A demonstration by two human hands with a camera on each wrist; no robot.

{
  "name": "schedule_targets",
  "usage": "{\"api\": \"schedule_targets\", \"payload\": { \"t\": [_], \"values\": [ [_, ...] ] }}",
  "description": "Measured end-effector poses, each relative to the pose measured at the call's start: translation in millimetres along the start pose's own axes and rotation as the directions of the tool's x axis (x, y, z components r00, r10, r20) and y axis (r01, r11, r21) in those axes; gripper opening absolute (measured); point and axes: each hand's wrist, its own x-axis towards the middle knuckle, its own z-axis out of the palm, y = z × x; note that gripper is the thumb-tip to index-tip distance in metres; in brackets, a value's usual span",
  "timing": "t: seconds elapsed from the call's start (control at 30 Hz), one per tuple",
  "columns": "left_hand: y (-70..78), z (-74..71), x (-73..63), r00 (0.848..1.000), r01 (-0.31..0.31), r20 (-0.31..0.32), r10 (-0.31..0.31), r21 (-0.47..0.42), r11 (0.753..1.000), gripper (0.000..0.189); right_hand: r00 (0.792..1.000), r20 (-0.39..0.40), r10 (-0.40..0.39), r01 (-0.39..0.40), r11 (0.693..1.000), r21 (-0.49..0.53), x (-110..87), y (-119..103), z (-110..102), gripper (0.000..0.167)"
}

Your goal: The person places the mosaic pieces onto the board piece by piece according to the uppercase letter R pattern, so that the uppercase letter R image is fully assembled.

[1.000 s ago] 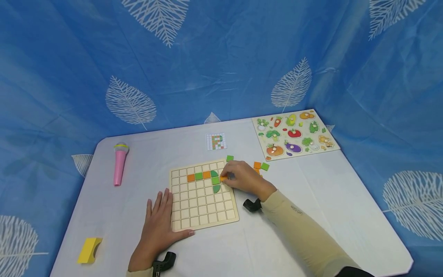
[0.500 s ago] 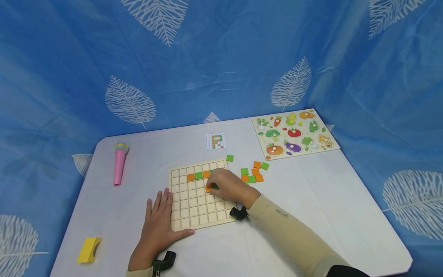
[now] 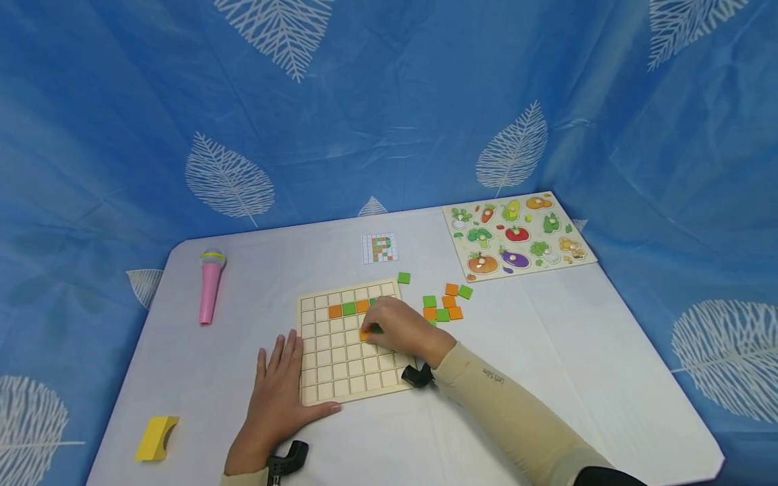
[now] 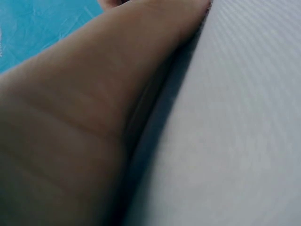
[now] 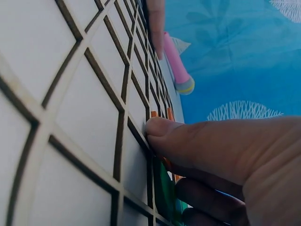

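A wooden grid board (image 3: 331, 368) lies on the table, with an orange and green row of square tiles (image 3: 349, 308) set in its upper part. My right hand (image 3: 401, 329) is over the board, thumb and fingers pinching an orange tile (image 3: 364, 335) at a cell below that row. In the right wrist view the thumb presses on the orange tile (image 5: 154, 114), beside a dark green rounded tile (image 5: 163, 193). The right hand covers the tiles under it in the head view. My left hand (image 3: 279, 391) rests with spread fingers along the board's left edge, its thumb at the front corner.
Several loose orange and green tiles (image 3: 448, 301) lie right of the board, and one green tile (image 3: 404, 277) near its back corner. Behind are a pattern card (image 3: 379, 248) and a vegetable puzzle (image 3: 516, 234). A pink toy microphone (image 3: 210, 287) and yellow block (image 3: 157, 438) lie left.
My right hand has carried the orange tile leftward from the board's right side to a cell below the row, and has barely moved since half a second ago. The left hand stays put.
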Motion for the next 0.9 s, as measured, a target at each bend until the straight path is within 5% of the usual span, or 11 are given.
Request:
{"api": "schedule_targets", "payload": {
  "t": [0.47,0.9],
  "values": [
    [0.7,-0.8,-0.3,1.000,0.001,0.006,-0.001,-0.004,1.000,0.150,0.999,-0.029,-0.029,0.029,1.000,0.002,-1.9,3,1,0.014],
    [2.3,-1.8,0.4,1.000,0.007,0.008,-0.007,0.005,1.000,0.152,0.988,-0.151,0.031,-0.026,0.999,0.037,-15.6,20,-17,0.013]
  ]
}}
